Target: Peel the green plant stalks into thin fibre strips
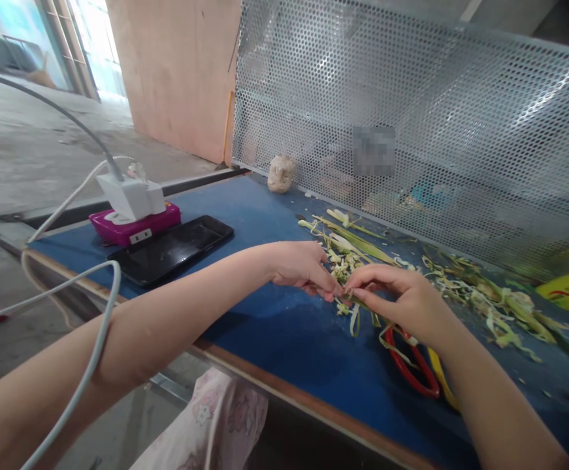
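Note:
My left hand (300, 267) and my right hand (402, 297) meet over the blue table top (274, 326), fingertips pinched together on a thin green plant stalk (350, 299). Both hands are closed on it. Pale green peelings and stalk pieces (347, 251) lie just behind the hands. Under my right wrist lie red-handled scissors (414, 369) with a yellow strip beside them.
A black phone (171, 251) and a pink box (134, 225) with a white charger on it sit at the left. White cables hang over my left arm. A perforated metal screen (411, 130) stands behind the table, with a pale lump (281, 173) at its foot. More trimmings (490, 300) lie right.

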Available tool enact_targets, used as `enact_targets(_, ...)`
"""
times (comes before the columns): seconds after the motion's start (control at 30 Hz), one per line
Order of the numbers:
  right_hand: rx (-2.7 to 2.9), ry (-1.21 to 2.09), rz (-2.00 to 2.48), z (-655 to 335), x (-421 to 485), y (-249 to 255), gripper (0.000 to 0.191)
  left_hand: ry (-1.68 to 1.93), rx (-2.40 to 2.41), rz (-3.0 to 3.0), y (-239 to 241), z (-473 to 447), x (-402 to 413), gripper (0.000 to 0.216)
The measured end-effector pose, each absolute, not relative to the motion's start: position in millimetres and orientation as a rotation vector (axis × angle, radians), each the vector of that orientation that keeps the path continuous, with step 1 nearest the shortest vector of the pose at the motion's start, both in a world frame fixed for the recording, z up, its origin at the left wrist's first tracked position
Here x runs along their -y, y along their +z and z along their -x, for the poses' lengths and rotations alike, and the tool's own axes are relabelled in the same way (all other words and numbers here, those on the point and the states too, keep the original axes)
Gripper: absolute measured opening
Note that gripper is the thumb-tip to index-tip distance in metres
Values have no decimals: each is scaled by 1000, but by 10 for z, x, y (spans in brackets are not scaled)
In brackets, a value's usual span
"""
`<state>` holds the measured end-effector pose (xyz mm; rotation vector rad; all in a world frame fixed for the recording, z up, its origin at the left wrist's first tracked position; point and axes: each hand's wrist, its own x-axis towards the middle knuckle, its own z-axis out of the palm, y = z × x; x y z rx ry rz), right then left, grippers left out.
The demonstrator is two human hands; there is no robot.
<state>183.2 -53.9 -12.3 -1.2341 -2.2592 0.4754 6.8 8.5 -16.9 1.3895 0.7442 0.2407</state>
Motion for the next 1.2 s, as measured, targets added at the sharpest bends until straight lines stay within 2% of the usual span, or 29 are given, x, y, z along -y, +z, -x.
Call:
enact_targets(0.27, 2141, 278, 1234, -1784, 588, -134, 14, 279, -648, -1275, -168, -57, -104, 92)
enact_targets(0.4, 2157, 239, 1227, -1795, 614, -113, 23, 285, -624, -1252, -177, -59, -116, 84)
enact_targets(0.53, 2206, 139, 1140, -1821, 616, -113, 17, 273, -631, -1241, -176, -56, -125, 81)
enact_targets(0.73, 2270, -24, 1089, -1848, 616, -122, 23, 264, -626, -1268, -188, -60, -134, 59)
enact_targets(0.9, 2343, -154, 970, -1846, 617, -129, 22, 287, -632, -1237, -208, -69, -124, 67)
enact_targets(1.1, 2306, -307, 973, -1824, 659, -104, 21, 266, -642, -1234, -219, -66, -152, 42)
enact_targets(1.2, 2197, -262, 1114, -1819, 678, -90, 23, 297, -667, -1222, -204, -72, -150, 39)
